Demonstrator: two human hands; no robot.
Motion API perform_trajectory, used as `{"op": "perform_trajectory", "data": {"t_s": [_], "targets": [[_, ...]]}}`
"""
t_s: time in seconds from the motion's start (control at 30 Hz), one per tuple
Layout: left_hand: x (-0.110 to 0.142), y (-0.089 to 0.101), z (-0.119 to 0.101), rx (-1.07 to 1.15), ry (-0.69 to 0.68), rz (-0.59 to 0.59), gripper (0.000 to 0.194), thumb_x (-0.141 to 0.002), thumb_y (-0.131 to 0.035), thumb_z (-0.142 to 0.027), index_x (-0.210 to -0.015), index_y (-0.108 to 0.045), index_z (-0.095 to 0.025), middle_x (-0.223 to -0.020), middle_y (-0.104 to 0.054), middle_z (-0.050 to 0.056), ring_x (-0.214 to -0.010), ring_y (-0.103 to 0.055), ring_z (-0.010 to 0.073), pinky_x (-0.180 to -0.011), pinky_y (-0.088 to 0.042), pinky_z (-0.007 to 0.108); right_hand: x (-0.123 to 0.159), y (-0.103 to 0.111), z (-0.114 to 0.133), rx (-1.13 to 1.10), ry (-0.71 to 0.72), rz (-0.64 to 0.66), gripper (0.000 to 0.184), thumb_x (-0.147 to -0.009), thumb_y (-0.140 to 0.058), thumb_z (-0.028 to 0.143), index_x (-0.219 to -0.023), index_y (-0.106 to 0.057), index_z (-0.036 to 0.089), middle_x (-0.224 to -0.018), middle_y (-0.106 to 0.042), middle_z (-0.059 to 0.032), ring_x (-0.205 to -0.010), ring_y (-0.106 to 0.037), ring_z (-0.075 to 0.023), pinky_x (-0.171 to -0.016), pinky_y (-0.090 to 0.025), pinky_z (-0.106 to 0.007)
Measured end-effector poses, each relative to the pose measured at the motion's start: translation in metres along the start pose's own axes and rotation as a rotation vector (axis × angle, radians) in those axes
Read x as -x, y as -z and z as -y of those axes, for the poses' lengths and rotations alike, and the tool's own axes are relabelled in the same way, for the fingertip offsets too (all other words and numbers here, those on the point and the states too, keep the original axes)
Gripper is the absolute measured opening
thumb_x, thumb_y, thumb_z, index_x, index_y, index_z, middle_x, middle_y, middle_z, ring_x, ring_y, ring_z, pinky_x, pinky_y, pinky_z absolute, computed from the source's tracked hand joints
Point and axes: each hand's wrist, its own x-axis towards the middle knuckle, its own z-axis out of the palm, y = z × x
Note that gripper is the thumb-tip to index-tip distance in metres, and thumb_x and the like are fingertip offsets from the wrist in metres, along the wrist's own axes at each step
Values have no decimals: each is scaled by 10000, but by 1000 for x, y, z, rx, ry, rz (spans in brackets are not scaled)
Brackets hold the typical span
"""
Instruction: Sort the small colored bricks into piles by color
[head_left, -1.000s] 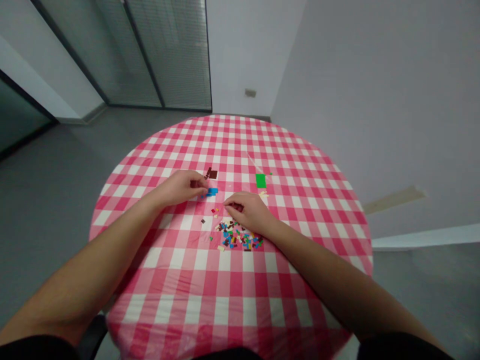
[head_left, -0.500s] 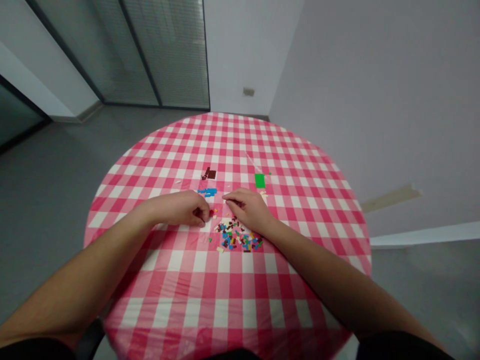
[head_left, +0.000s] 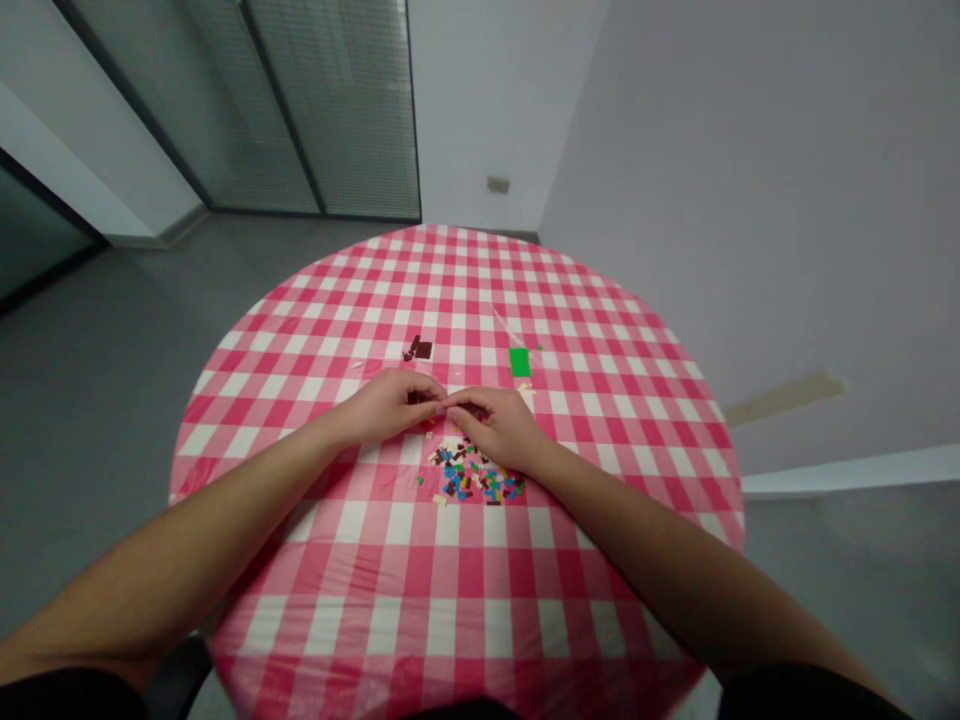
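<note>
Your left hand (head_left: 386,406) is moving in from where it lay near the loose pieces, and its fingertips (head_left: 437,404) are now meeting those of your right hand (head_left: 499,426) just above the middle of the frame. Both hands are curling closed toward each other, with a dark brick (head_left: 417,398) showing beneath your left fingers, but you are hiding the grip, so I cannot tell what either hand is actually holding. The blue bricks that lay near your left hand are also out of sight, and I cannot tell whether they are covered or held. The pile of small plastic bricks (head_left: 472,472) is lying just below your right hand on the checked tablecloth (head_left: 300,560), with dark brown plates (head_left: 422,350) ahead of your left hand and a green plate (head_left: 519,362) ahead of your right. These bricks look light, stiff and easily nudged aside, so they seem best pinched by their edges between your fingertips.
</note>
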Motion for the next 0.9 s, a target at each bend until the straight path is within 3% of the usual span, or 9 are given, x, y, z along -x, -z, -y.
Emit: {"op": "perform_trajectory", "data": {"t_s": [0.37,0.9], "targets": [[-1,0,-7,173,19,-43,231,-832,-658,-387,-873,-735,-173,-791,-729,61,-688,-626,165,-644,-492,302,2,-2,0,-177,-80,22,51,-911,-580,243,-950,-554,222,-726,-656,14,-612,-609,-141,-577,-455,-261],[1,4,-9,195,32,0,238,-817,-653,-388,-867,-718,-164,-720,-687,30,-616,-570,128,-604,-447,273,2,-2,-1,-184,-44,27,52,-894,-592,248,-893,-551,216,-717,-632,12,-614,-587,-138,-576,-437,-260]]}}
